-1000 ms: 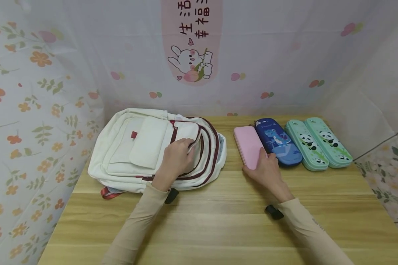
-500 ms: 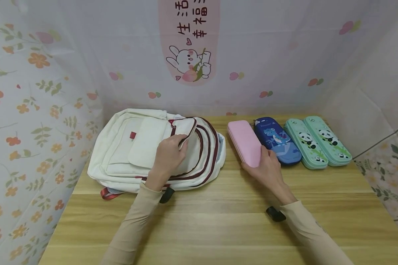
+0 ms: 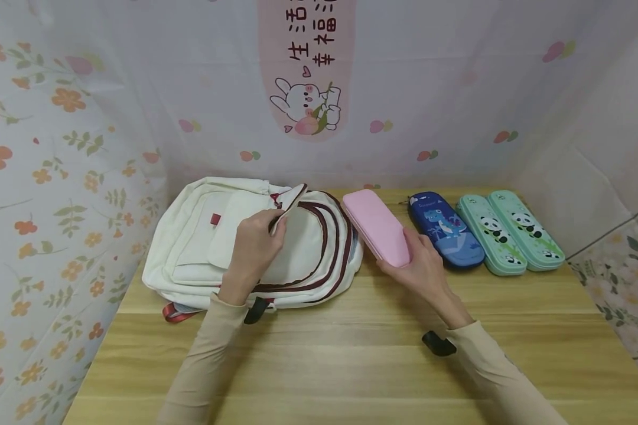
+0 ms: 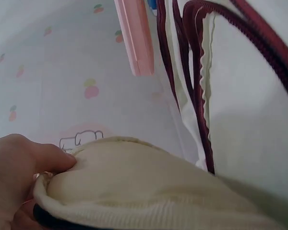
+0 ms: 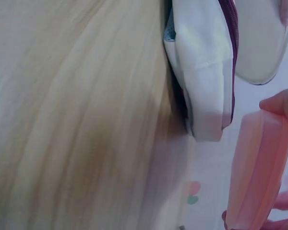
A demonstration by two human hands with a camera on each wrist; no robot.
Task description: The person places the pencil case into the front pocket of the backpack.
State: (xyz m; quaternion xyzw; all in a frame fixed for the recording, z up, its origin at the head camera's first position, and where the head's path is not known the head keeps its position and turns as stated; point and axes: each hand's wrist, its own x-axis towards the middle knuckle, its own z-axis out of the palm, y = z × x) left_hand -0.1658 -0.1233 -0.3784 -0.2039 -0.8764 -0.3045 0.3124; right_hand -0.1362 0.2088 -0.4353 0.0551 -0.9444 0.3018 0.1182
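Observation:
A white backpack (image 3: 191,236) with dark red zippers lies on the table at left. My left hand (image 3: 256,242) pinches the edge of its unzipped front pocket flap (image 4: 134,177) and holds it lifted, so the pocket gapes. To the right of the bag, my right hand (image 3: 417,262) grips a pink pencil case (image 3: 376,224) by its near end, thumb on one side and fingers on the other. The case is raised off the table, its far end close to the bag's right edge. In the right wrist view the pink case (image 5: 259,167) is seen from its side.
A dark blue pencil case (image 3: 446,230) with a dinosaur lies right of the pink one. Two mint green panda pencil cases (image 3: 491,233) lie farther right. Behind the wooden table (image 3: 340,366) hangs a printed cloth (image 3: 436,82).
My right hand has lifted the pink pencil case off the table and moved it left toward the backpack. My left hand has pulled the pocket flap farther back to the left.

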